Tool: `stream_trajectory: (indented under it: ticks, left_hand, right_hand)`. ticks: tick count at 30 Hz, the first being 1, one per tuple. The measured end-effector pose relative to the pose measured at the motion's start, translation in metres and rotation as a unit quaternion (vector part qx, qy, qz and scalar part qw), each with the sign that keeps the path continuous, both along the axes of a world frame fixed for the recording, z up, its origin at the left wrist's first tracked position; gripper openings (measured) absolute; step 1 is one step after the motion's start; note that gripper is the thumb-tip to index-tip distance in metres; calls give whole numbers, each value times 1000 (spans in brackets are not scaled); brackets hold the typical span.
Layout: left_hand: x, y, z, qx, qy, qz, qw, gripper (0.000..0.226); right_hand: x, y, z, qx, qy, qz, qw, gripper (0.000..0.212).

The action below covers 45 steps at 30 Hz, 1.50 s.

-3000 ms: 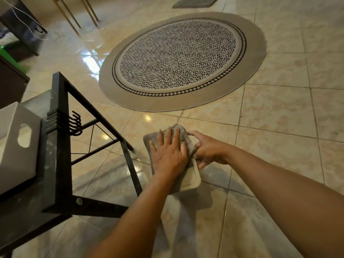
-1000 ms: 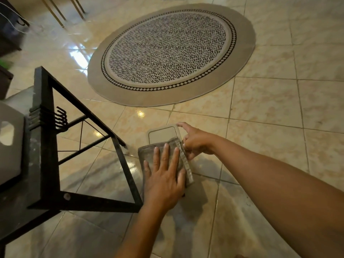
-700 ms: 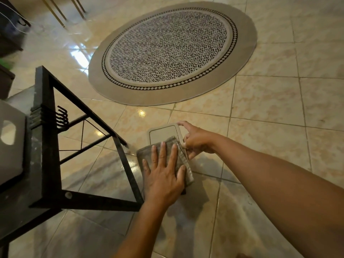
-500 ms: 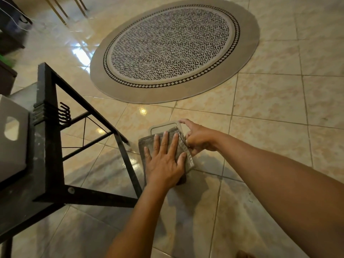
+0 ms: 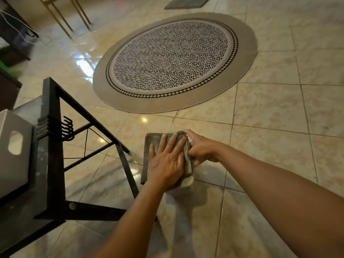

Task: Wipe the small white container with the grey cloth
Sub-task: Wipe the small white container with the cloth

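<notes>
The grey cloth lies spread over the small white container on the tiled floor. Only the container's near right corner shows below the cloth. My left hand presses flat on the cloth with its fingers spread and pointing away from me. My right hand grips the container's right side, with the index finger at its far right corner and the thumb below the cloth's edge.
A black metal frame stands just left of the cloth, one leg close to it. A white box with a handle cutout sits on that frame. Beyond lie a round patterned rug, a grey mat and gold chair legs.
My left hand has slid the cloth away from me, covering the container's far end that showed a second ago. A near corner of the container now peeks out. My right hand stays on its side.
</notes>
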<state>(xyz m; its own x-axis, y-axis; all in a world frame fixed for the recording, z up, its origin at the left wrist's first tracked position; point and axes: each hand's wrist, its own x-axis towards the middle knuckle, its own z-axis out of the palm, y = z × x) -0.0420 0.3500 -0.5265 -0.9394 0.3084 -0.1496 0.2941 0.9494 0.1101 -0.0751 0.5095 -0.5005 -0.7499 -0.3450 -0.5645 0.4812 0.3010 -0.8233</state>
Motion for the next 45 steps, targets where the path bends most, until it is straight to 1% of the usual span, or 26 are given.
stream_trajectory:
  ticks: [3,7,8,10,11,14,15,18,19,21,22,23,25,26,29,30,31,34,35,38,41,42,45]
  left_hand:
    - [-9,-2,2,12,1,46,999,59]
    - [-2,-2,0,-6,8,-25,1000,57]
    - [-6,-7,1,0,7,-11,1000,57]
    - [-12,-11,2,16,6,53,998,56]
    - [-11,-9,2,18,3,64,998,56]
    - [3,-3,-1,10,22,-10,1000,57]
    - [3,-7,-2,7,21,-12,1000,57]
    - [-4,-17,1,36,-1,91,995,57]
    - [-2,-16,1,32,-2,80,996,57]
    - [7,-14,0,12,18,1,1000,57]
    - [8,-17,-2,9,19,-20,1000,57]
    - [6,-21,-2,14,12,0,1000,57]
    - [-2,-25,-1,39,8,82,996,58]
    - [-3,-24,0,35,8,85,996,59]
    - [3,-11,-1,-12,28,-28,999,57]
    - [1,-9,0,-9,28,-26,999,57]
    - [-4,-11,-1,-1,27,4,1000,57]
    - [-17,-10,-2,33,8,148,988,61]
    - [-13,-5,0,30,0,165,986,63]
    - [19,16,0,21,-5,143,989,76]
    - [22,13,-5,25,9,124,992,77]
    - [12,7,-5,35,6,132,991,76]
    - [-14,-11,2,66,-15,196,978,69]
  right_hand:
    - [-1,-6,0,5,13,11,1000,96]
    - [0,1,0,-6,14,3,1000,93]
    - [1,0,-1,-6,13,4,1000,94]
    - [0,-5,0,5,18,10,1000,96]
    - [0,-6,0,9,23,12,1000,96]
    - [0,-2,1,10,21,3,1000,92]
    - [2,-2,3,8,18,1,1000,91]
    - [3,-7,6,15,19,14,1000,91]
    - [3,-8,7,17,19,15,1000,92]
    - [2,-6,7,18,15,10,1000,92]
    - [2,-5,7,15,11,7,1000,91]
    - [2,-6,7,12,10,6,1000,90]
    - [3,-11,8,15,15,10,1000,91]
    - [3,-12,8,19,19,13,1000,91]
    - [5,-4,9,17,21,7,1000,88]
    - [5,-3,10,13,18,4,1000,88]
    - [5,-3,9,13,18,6,1000,89]
    - [3,-12,9,21,24,11,999,91]
    - [2,-13,8,22,24,12,999,91]
    - [0,-8,4,15,18,9,1000,91]
    - [1,-8,2,17,18,7,1000,91]
    - [2,-10,3,18,21,13,1000,91]
    - [2,-12,8,21,16,7,1000,93]
